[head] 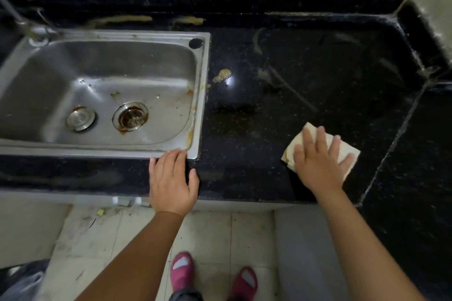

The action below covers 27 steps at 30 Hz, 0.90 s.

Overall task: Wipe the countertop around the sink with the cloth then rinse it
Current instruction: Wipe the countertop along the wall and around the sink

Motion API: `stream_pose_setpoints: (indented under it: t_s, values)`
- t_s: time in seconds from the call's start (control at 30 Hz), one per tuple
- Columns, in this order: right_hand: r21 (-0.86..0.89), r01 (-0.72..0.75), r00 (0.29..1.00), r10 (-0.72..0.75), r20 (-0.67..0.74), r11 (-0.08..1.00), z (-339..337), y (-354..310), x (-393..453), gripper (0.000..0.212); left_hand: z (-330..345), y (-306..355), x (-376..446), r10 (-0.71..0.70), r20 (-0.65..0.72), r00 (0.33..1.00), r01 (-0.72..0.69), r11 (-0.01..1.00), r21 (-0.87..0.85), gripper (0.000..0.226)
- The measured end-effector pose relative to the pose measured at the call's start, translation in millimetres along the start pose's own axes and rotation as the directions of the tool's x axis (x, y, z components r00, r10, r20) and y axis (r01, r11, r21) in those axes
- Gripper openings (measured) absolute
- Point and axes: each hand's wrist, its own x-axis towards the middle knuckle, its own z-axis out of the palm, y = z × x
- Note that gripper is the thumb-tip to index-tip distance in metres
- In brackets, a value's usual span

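Pressing flat on the cloth (315, 151), the right hand (318, 166) has fingers spread and straight, palm down, nothing gripped. Forearm reaches in from lower right. The left hand (171, 183) rests palm down on the counter (318, 76) front edge, fingers extended and relaxed, tips touching the sink (200, 95) rim at its near right corner; it holds nothing.

Cloth: pale beige, folded to a rough rectangle, lying on the black speckled counter right of the sink, well apart from it, near the front edge. Corners show beyond the fingers at far left and right.

Counter: a yellowish blob (223, 75) just right of the sink rim; a brownish smear patch (234, 115) between sink and cloth, possibly wet, glare makes it hard to tell. Steel sink stained around the drain (130, 117); a plug (80, 118) sits beside the drain.
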Motion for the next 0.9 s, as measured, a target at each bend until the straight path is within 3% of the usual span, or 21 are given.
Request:
stream_pose_setpoints:
  t_s: [0.1, 0.2, 0.27, 0.33, 0.43, 0.5, 0.6, 0.73, 0.9]
  values:
    - [-0.108, 0.204, 0.979, -0.205, 0.003, 0.973, 19.9, -42.0, -15.0, 0.058, -0.7, 0.4, -0.6, -0.012, 0.032, 0.999, 0.012, 1.000, 0.006, 0.049]
    - [-0.110, 0.403, 0.915, -0.396, 0.078, 0.909, 40.4, -88.5, -44.6, 0.071, -4.1, 1.8, -0.2, -0.022, 0.060, 0.998, 0.023, 1.000, -0.007, 0.048]
    - [-0.141, 0.461, 0.887, -0.454, 0.080, 0.876, 51.1, -98.1, -61.7, 0.064, -9.4, 2.3, 0.2, -0.031, 0.081, 0.996, 0.034, 0.999, -0.037, 0.048]
    - [-0.127, 0.449, 0.893, -0.437, 0.109, 0.885, 52.3, -86.2, -70.4, 0.057, -18.6, -4.1, 0.4, 0.001, 0.076, 0.997, 0.004, 0.998, -0.061, 0.048]
    - [-0.123, 0.331, 0.939, -0.314, 0.138, 0.936, 39.2, -51.3, -75.0, 0.077, -34.7, -35.7, -1.7, 0.109, 0.073, 0.991, -0.110, 0.994, 0.001, 0.050]
    - [-0.072, 0.131, 0.989, -0.125, 0.079, 0.989, 36.7, -46.5, -75.2, 0.066, -44.1, -64.6, -0.8, 0.125, 0.113, 0.986, -0.131, 0.990, 0.047, 0.052]
    - [0.029, -0.066, 0.998, 0.066, 0.000, 0.997, 41.7, -86.0, -79.8, 0.049, -50.8, -98.6, 4.3, 0.153, 0.205, 0.967, -0.176, 0.979, 0.100, 0.056]
    - [-0.022, 0.049, 0.985, -0.052, -0.162, 0.999, 72.8, -163.8, -103.5, 0.049, -50.2, -117.3, 8.4, 0.208, 0.257, 0.944, -0.228, 0.972, 0.052, 0.057]
    - [0.049, 0.004, 0.997, -0.001, -0.076, 0.999, 80.5, -192.4, -123.4, 0.057, -52.1, -121.2, 11.1, 0.244, 0.264, 0.933, -0.254, 0.967, 0.004, 0.054]
